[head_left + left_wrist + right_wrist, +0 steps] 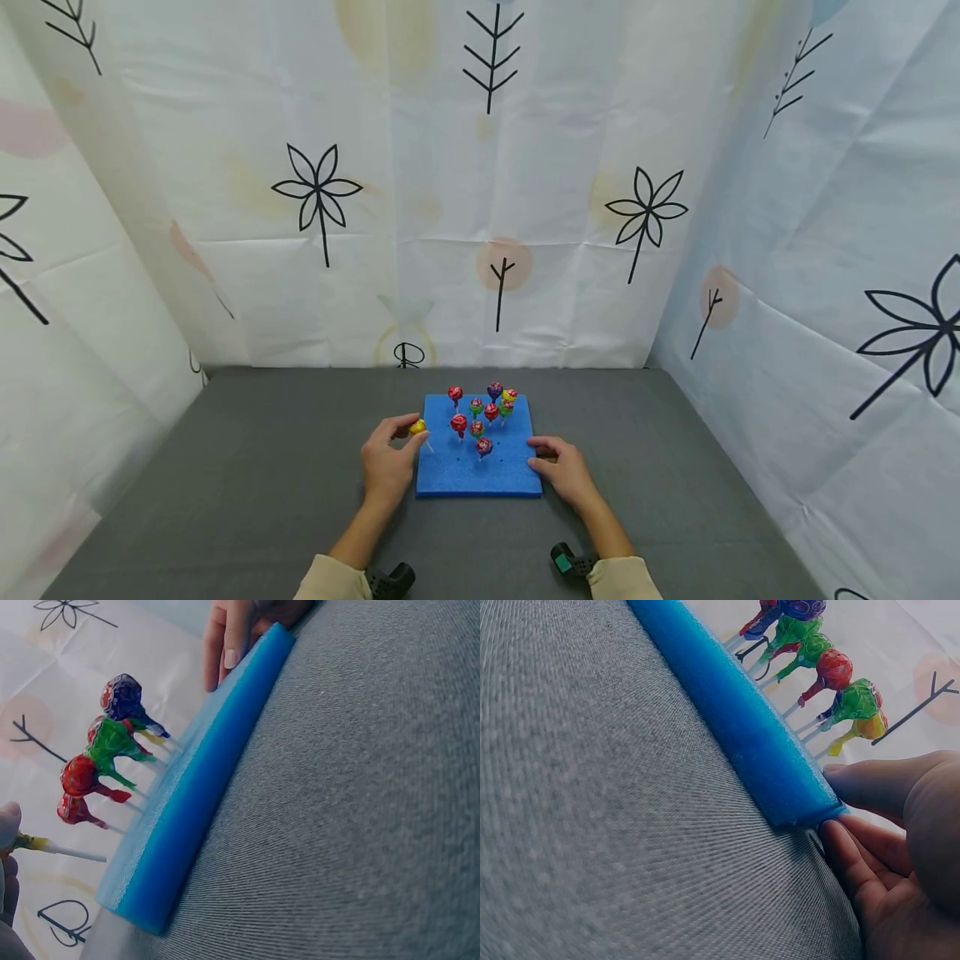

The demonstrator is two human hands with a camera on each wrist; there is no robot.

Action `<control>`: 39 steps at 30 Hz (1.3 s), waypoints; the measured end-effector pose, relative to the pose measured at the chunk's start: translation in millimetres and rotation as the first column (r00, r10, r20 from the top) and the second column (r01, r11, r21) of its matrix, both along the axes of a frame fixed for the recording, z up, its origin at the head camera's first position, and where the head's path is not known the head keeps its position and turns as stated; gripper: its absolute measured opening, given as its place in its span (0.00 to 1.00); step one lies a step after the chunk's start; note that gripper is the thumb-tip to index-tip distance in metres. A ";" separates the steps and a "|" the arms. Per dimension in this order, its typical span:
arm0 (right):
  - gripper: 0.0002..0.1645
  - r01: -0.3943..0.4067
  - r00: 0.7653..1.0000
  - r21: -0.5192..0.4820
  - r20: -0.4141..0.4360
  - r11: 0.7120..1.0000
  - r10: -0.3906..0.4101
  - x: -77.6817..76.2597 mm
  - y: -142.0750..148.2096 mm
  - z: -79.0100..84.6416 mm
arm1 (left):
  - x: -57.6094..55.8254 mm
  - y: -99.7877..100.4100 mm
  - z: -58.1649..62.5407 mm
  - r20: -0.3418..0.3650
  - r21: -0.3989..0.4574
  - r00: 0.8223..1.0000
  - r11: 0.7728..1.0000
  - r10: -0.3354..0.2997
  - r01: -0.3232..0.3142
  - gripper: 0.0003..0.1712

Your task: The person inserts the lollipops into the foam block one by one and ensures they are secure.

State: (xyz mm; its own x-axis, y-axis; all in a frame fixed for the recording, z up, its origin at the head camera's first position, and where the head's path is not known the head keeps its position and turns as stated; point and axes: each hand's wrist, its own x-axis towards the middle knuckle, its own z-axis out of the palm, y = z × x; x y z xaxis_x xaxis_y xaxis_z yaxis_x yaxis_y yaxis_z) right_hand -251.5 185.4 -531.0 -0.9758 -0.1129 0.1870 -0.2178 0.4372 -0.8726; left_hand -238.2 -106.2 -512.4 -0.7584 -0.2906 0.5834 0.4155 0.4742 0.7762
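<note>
My left hand (386, 462) pinches a yellow-wrapped lollipop (417, 427) between thumb and fingers, over the left edge of a blue foam board (476, 483). Its white stick (75, 853) points down toward the board and is out of the foam. Several wrapped lollipops stand upright in the board, among them a red one (459, 423), a purple one (495, 390) and a green one (859, 701). At the board's right edge, my right hand (566, 475) grips the foam, the thumb on top and the fingers against the side.
Small dark holes (480, 458) show in the front half of the board. Beneath lies a grey cloth-covered table (285, 467). White curtains (420, 183) with drawn plants stand behind and at both sides. Each wrist wears a black device (392, 581).
</note>
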 end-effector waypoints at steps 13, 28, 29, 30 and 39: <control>0.16 -0.008 1.000 -0.006 -0.018 1.000 0.008 -0.2 0.7 0.4 | -2.7 11.1 1.9 -0.003 -0.022 0.995 0.995 -0.095 0.095 0.16; 0.16 -0.001 1.000 0.004 -0.002 1.000 0.001 -0.7 -1.2 0.6 | -5.8 25.9 1.6 -0.041 -0.093 0.992 0.989 -0.115 0.111 0.17; 0.17 -0.001 1.000 0.004 -0.001 1.000 0.001 -1.0 -1.1 0.5 | -6.1 26.7 1.7 -0.041 -0.097 0.992 0.989 -0.118 0.113 0.17; 0.17 -0.002 1.000 0.003 0.001 1.000 0.002 -1.1 -1.1 0.6 | -6.3 27.3 1.8 -0.041 -0.101 0.992 0.988 -0.121 0.116 0.17; 0.17 -0.012 1.000 0.024 0.000 1.000 0.012 0.7 -0.2 1.2 | -7.8 29.7 0.6 -0.038 -0.121 0.989 0.983 -0.146 0.140 0.16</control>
